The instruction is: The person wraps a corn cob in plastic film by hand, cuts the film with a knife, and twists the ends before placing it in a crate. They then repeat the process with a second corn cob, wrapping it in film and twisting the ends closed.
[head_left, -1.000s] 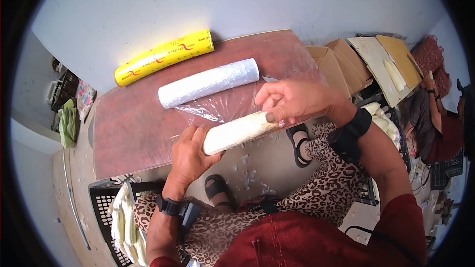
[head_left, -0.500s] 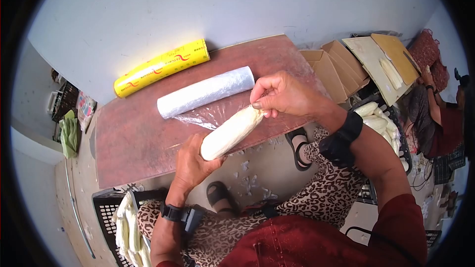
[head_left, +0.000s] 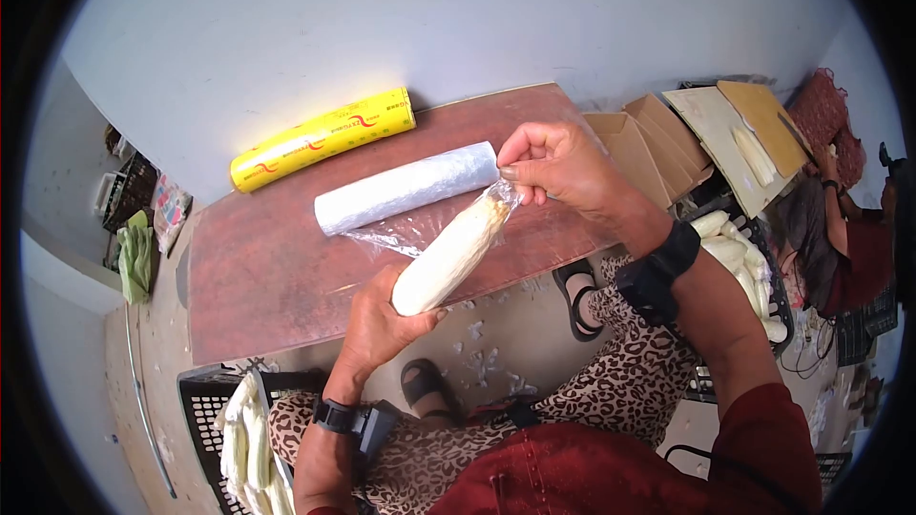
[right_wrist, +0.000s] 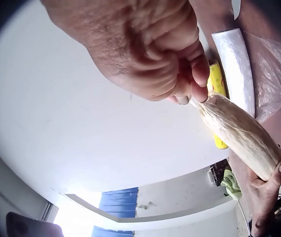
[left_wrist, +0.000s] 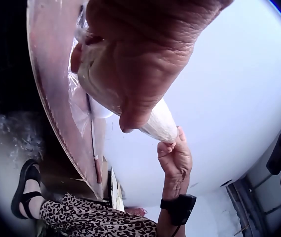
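Observation:
A pale, husk-covered ear of corn [head_left: 447,265] slants over the table's near edge, with clear film around it. My left hand [head_left: 382,319] grips its lower end, fingers and thumb wrapped round it. At the upper, brownish tip, my right hand [head_left: 563,170] pinches the clear plastic film [head_left: 506,193] between thumb and fingers and pulls it out past the end. Behind the ear lies a roll of cling film [head_left: 405,188] on the red-brown table [head_left: 258,277], a loose sheet trailing from it. The right wrist view shows the husk's fibrous surface [right_wrist: 244,133].
A yellow printed roll [head_left: 324,138] lies at the back by the wall. A knife [left_wrist: 97,165] rests near the table's edge. Black crates with pale ears stand at left [head_left: 205,410] and right [head_left: 778,272]. Cardboard [head_left: 658,143] leans beyond the table; another person [head_left: 849,253] sits at far right.
The ear has tilted more upright, its tip swinging away from me. My right hand has gone from the ear's end up and away, stretching film off the tip. The left hand keeps its grip.

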`<state>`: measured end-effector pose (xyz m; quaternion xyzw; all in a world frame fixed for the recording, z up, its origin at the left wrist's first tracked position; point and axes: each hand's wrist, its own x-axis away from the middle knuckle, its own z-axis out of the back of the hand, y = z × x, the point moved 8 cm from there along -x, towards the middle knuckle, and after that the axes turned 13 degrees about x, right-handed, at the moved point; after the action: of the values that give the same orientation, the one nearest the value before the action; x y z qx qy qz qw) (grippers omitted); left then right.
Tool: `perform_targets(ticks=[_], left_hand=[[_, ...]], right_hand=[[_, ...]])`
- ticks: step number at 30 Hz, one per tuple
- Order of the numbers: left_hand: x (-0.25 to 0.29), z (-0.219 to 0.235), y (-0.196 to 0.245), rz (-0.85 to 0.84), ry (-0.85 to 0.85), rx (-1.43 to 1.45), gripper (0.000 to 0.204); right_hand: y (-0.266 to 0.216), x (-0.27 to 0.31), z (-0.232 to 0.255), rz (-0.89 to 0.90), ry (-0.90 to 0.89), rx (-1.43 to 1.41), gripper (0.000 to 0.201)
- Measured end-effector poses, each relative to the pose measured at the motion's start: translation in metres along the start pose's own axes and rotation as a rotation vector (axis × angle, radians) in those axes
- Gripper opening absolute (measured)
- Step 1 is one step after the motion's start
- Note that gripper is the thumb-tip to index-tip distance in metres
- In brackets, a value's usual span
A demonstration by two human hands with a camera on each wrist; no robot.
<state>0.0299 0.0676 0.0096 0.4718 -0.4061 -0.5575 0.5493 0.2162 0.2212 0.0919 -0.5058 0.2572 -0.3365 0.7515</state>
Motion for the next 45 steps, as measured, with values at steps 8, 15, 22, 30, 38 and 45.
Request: perform_targets(ticks=[8,15,22,30,38,45], left_hand=[[0.005,0.012,-0.008,0.116,0.030,0.033,0.058],[0.002,-0.002,-0.013,0.152,-0.081,0.109,0.058],[0.005,-0.012,-0.018,0.231,-0.178,0.228,0.059],[0.004,-0.010,-0.015,0.173,-0.122,0.239,0.058],[0.003,0.011,0.014,-0.159,0.142,-0.367,0.057],[0.009,0.016,0.024,-0.141,0.221,-0.568,0.056]], right_hand=[[-0.009,0.010,0.010,0.058,-0.111,-0.014,0.048],[-0.007,0.015,-0.019,0.069,-0.319,0.144,0.054],[-0.006,0.012,-0.017,0.146,-0.281,0.160,0.010],[-0.003,0.005,-0.017,0.133,-0.166,0.118,0.006],[0.009,0.003,-0.020,-0.057,-0.080,-0.018,0.007],[0.016,-0.001,-0.024,-0.094,-0.036,0.114,0.008]])
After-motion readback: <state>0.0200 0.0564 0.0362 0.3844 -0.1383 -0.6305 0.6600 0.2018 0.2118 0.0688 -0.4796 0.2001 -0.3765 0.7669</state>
